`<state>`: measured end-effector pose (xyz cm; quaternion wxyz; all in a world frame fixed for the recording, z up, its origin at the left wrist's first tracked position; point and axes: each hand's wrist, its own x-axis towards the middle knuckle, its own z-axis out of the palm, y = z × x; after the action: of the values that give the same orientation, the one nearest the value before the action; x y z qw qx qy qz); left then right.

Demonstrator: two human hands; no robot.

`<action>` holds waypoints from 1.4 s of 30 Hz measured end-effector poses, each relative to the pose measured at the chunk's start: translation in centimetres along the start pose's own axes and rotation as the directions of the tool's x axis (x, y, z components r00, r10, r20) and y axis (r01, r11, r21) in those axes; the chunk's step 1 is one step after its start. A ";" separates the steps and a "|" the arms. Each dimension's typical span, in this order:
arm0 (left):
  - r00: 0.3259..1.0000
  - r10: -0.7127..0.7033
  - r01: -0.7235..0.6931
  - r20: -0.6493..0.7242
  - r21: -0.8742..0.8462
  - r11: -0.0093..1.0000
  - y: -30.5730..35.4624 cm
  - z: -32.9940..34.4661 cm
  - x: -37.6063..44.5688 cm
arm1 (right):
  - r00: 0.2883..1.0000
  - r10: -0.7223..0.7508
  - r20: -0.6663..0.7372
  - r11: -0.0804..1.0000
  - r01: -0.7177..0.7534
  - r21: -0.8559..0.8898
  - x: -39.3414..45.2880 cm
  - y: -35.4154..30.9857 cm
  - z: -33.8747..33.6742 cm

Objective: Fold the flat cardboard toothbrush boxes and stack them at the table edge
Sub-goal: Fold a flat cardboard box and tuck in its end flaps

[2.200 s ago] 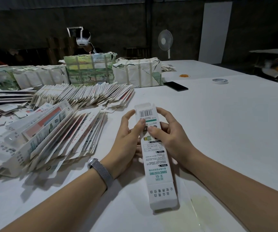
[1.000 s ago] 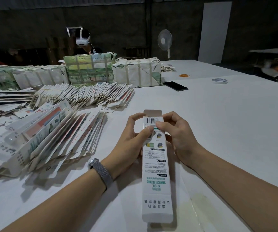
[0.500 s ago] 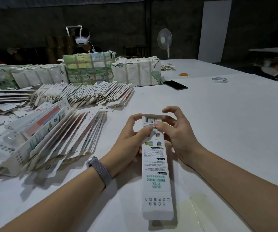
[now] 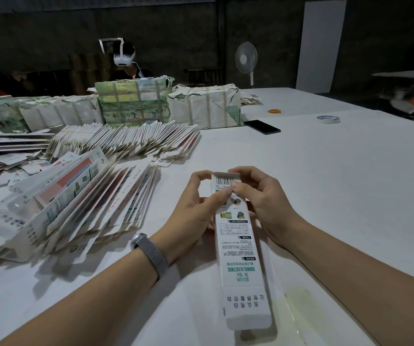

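Fingers [image 4: 201,178] of the left hand [image 4: 196,211] curl round the far end of the toothbrush box [image 4: 238,240], thumb on its printed face; left of that hand slumps a fanned heap of flat boxes [image 4: 81,203] on the white table [image 4: 338,171], with wrapped bundles [image 4: 131,103] behind, none of it between the hands and the box. Right hand [image 4: 263,203] pinches the same end from the other side, index finger bent over the barcode flap; the box runs lengthwise between both wrists toward the near table edge; a black phone [image 4: 262,126] and tape roll [image 4: 328,119] lie well apart, far right.

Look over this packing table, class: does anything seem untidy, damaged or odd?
Yes. The flat boxes on the left lie slumped in a loose, fanned heap, not a neat stack. The paper wrapping on the bundles behind is torn. A yellowish stain marks the table near the held box.
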<state>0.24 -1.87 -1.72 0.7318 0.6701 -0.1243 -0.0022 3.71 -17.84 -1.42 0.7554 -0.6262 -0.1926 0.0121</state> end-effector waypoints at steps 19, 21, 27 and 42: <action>0.998 -0.026 0.023 0.058 0.048 0.999 0.0 0.2 0.0 | 0.991 0.075 -0.111 0.997 -0.077 -0.021 0.6 0.1 -0.2; 0.997 -0.034 0.031 0.072 0.042 0.999 -0.1 0.2 0.0 | 0.990 0.090 -0.111 0.995 -0.093 -0.024 0.6 0.0 -0.3; 0.994 -0.049 0.042 0.100 0.065 0.997 -0.1 0.2 0.0 | 0.992 0.078 -0.104 0.993 -0.086 -0.080 0.6 -0.1 0.0; 0.990 -0.081 0.073 0.118 0.072 0.995 0.0 0.3 0.0 | 0.991 0.105 -0.087 0.981 -0.117 -0.157 0.5 -0.4 0.1</action>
<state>0.13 -2.19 -1.72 0.6993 0.6974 -0.1422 -0.0669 4.07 -17.72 -0.84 0.7072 -0.6952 -0.1279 0.0139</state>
